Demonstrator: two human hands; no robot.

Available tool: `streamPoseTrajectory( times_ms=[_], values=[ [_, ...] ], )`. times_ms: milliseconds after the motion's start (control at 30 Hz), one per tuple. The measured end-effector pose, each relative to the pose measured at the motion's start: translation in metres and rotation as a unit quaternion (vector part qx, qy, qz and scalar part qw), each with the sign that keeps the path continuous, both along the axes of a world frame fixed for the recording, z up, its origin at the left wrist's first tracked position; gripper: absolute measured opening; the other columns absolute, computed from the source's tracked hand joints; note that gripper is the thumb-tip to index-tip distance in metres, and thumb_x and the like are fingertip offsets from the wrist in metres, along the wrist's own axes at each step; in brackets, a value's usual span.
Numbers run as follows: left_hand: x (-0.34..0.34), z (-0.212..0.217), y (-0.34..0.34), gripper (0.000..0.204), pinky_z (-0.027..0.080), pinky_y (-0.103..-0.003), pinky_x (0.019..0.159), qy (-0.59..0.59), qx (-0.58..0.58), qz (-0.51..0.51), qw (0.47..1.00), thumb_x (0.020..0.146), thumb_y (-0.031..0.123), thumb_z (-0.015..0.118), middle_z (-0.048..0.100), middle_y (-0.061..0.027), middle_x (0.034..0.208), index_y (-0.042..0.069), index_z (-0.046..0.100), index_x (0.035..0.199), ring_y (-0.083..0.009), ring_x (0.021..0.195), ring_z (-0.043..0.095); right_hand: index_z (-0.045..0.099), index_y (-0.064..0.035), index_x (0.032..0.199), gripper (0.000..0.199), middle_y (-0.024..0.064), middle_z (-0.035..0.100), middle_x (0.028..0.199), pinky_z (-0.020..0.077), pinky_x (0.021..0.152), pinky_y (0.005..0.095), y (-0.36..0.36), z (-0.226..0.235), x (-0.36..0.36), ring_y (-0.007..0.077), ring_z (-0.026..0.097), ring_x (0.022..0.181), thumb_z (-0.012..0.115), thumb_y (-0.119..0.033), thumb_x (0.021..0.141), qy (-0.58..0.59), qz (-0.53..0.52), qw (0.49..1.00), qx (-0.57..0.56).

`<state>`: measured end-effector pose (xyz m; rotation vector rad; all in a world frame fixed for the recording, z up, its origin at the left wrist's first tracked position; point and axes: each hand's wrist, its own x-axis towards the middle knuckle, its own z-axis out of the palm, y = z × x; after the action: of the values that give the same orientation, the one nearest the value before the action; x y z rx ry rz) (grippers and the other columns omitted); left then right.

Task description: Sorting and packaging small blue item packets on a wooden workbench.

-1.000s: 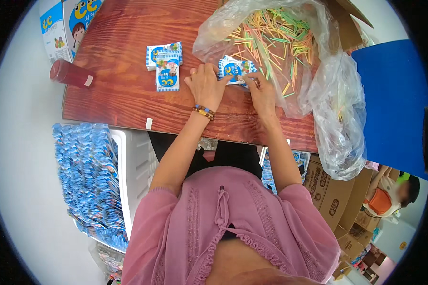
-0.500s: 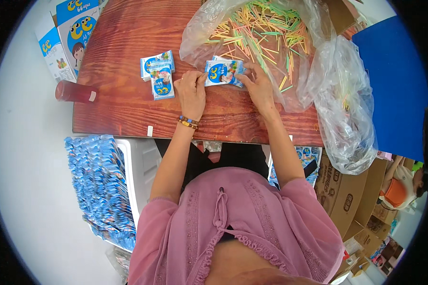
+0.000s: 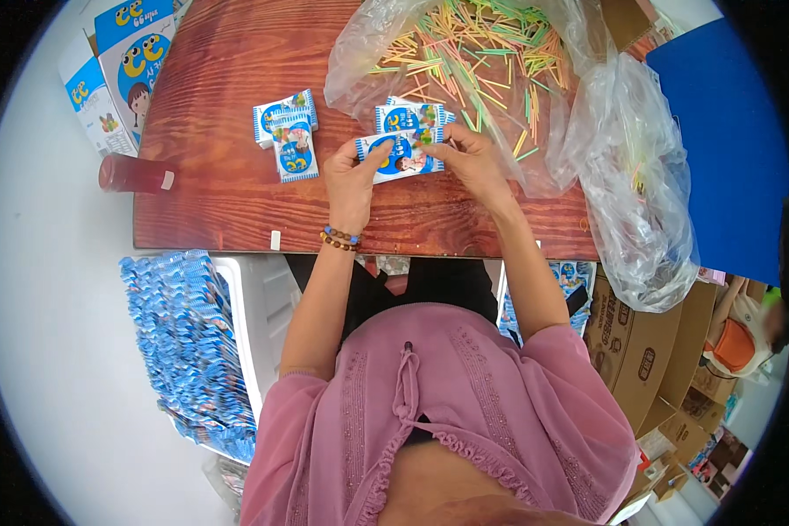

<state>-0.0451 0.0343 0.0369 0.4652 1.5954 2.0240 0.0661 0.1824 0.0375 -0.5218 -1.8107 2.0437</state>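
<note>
Between my two hands is a small blue-and-white candy packet (image 3: 403,158), held just above the table. My left hand (image 3: 352,175) pinches its left end with thumb and fingers. At its right end, my right hand (image 3: 472,160) grips the upper corner. Just beyond it lies another such packet (image 3: 409,116), partly covered by the held one, with more packet edges showing under it. A small pile of packets (image 3: 295,147) rests on the wooden table (image 3: 228,206) to the left of my left hand.
Colourful thin sticks (image 3: 491,53) lie on a clear plastic bag (image 3: 631,167) at the far right. A red bottle (image 3: 136,173) lies at the left edge near printed boxes (image 3: 131,70). Below left, a white bin (image 3: 259,307) adjoins many blue packets (image 3: 184,342). Cardboard boxes (image 3: 622,342) stand right.
One packet has come up off the small stack and toward me, now between both hands. Half a second ago both hands were at the packets lying on the table.
</note>
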Motion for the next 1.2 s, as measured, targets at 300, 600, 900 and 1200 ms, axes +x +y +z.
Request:
streamPoseTrajectory(
  times_ms=[300, 600, 900, 1200],
  values=[
    [0.012, -0.011, -0.007, 0.014, 0.049, -0.02, 0.061, -0.12, 0.058, 0.072, 0.989, 0.085, 0.006, 0.068, 0.069, -0.0047, 0.086, -0.004, 0.068, 0.095, -0.0055, 0.071, 0.061, 0.064, -0.0045, 0.077, 0.012, -0.0076, 0.058, 0.074, 0.0341, 0.058, 0.0176, -0.006, -0.01, -0.002, -0.0002, 0.045, 0.067, 0.067, -0.012, 0.086, -0.051, 0.013, 0.998, 0.043],
    [0.006, -0.007, 0.002, 0.013, 0.048, -0.02, 0.058, -0.067, 0.029, 0.105, 0.992, 0.085, 0.009, 0.068, 0.068, -0.0033, 0.082, -0.003, 0.069, 0.089, -0.0041, 0.067, 0.059, 0.066, -0.0039, 0.089, 0.009, -0.0034, 0.062, 0.087, 0.0417, 0.074, 0.0203, -0.002, -0.01, 0.0, 0.0026, 0.051, 0.082, 0.066, -0.012, 0.086, -0.022, 0.081, 0.996, -0.019],
    [-0.022, -0.031, -0.011, 0.034, 0.023, -0.024, 0.047, 0.037, -0.033, 0.216, 0.975, 0.087, 0.014, 0.068, 0.042, 0.0089, 0.06, 0.008, 0.053, 0.057, -0.0013, 0.056, 0.03, 0.066, -0.0019, 0.097, 0.014, -0.0022, 0.063, 0.087, 0.0439, 0.072, 0.022, 0.015, -0.002, 0.005, 0.0044, 0.055, 0.082, 0.065, -0.011, 0.087, -0.18, -0.062, 0.936, 0.297],
    [0.017, 0.006, 0.0, 0.013, 0.047, -0.019, 0.059, -0.013, 0.012, 0.03, 0.999, 0.086, 0.007, 0.066, 0.067, -0.0007, 0.083, -0.003, 0.069, 0.095, -0.0036, 0.07, 0.059, 0.066, -0.0005, 0.1, 0.016, -0.0001, 0.065, 0.089, 0.0458, 0.071, 0.0214, 0.003, 0.014, -0.002, 0.0042, 0.057, 0.08, 0.065, -0.011, 0.088, 0.002, 0.045, 0.999, 0.013]
  ],
)
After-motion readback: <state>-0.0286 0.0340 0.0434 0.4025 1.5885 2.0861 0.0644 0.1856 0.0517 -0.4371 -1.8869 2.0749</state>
